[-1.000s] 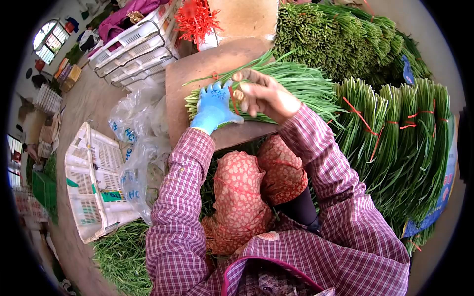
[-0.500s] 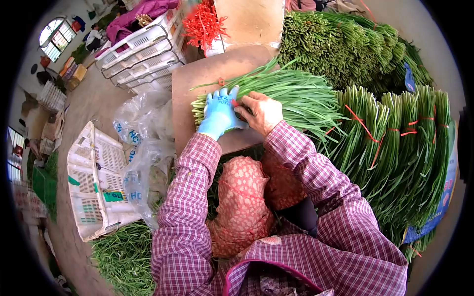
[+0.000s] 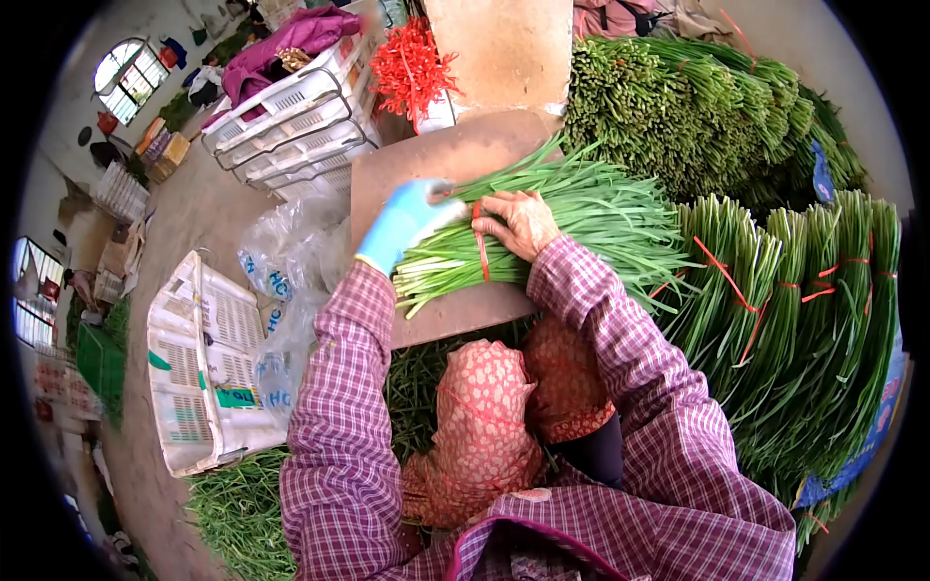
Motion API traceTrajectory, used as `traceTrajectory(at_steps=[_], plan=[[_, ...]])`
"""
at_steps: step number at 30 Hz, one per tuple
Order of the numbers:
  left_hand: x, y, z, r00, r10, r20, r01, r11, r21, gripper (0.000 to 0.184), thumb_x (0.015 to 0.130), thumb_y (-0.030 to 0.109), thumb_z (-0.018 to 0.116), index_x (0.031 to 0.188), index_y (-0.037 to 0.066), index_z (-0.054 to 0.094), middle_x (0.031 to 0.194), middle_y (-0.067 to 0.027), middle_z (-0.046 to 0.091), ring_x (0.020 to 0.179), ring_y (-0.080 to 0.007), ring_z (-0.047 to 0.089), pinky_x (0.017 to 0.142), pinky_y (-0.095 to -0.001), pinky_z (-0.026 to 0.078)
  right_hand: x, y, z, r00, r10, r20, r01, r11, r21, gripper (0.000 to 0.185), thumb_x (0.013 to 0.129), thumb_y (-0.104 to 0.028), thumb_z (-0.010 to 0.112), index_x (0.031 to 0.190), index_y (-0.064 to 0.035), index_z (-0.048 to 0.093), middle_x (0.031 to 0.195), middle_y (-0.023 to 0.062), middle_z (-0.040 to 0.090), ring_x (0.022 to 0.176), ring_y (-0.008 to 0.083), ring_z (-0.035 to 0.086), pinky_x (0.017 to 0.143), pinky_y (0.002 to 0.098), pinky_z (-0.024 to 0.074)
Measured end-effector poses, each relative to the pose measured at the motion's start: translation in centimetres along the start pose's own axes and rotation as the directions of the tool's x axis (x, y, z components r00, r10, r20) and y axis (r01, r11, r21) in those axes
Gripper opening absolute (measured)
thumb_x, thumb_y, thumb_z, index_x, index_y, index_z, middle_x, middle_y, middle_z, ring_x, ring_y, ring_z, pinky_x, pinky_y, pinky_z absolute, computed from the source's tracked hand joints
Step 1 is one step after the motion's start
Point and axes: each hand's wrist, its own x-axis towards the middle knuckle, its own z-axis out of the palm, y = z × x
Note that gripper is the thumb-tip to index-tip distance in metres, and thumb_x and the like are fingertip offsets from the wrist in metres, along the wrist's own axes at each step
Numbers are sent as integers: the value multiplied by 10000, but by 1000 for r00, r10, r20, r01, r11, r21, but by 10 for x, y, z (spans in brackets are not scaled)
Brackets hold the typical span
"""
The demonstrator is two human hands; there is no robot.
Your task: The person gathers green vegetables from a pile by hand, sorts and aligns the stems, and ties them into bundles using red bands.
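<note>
A bunch of long green stalks [image 3: 581,218] lies on a brown board [image 3: 397,167], its pale cut ends to the left and leafy tips to the right. A red band [image 3: 481,244] runs round it near the cut ends. My left hand [image 3: 407,221], in a blue glove, is over the left side of the bunch, its fingers smeared by motion. My bare right hand [image 3: 523,223] rests on the bunch just right of the band, fingers bent over the stalks and the band's edge.
Red ties [image 3: 412,73] hang behind the board. Banded green bundles [image 3: 804,320] stand at the right, with a large stack [image 3: 688,116] behind. At the left are a white crate [image 3: 208,368], clear plastic bags [image 3: 291,252] and stacked white baskets [image 3: 291,116]. Loose greens [image 3: 242,508] lie below.
My right hand has come down onto the bunch. The red band now shows round the stalks. My left hand has moved left, off the band, and the whole view has shifted slightly.
</note>
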Motion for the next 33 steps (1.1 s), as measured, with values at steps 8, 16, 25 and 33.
traceTrajectory(at_steps=[8,16,25,33], plan=[[84,-37,16,915,-352,-197,404,796,451,392,799,372,632,1034,63,682,1061,-141,671,979,-319,645,825,-441,508,-8,-3,8,995,-3,-98,7,999,35,239,840,-379,623,973,-181,641,924,22,640,927,275,600,908,484,379],[92,-20,35,896,-380,-231,444,777,445,530,702,434,755,1046,40,671,1087,-184,652,1006,-330,631,834,-422,504,-10,-6,8,989,-23,-149,30,998,46,233,831,-364,634,982,-188,651,953,13,650,925,243,587,891,458,379],[76,-54,43,975,-207,-83,152,889,-432,168,831,152,697,920,15,658,842,-13,644,769,-90,561,693,-253,456,-22,-16,3,994,-27,-105,31,999,42,289,831,-352,632,1045,-158,642,992,31,630,994,248,568,918,445,372],[27,-36,56,987,89,-135,-125,950,-287,169,872,179,645,874,26,573,731,-48,599,680,-101,521,652,-282,454,-46,-37,-5,985,-44,-165,54,997,53,196,827,-331,640,946,-175,653,968,-5,620,1002,222,556,917,469,356]])
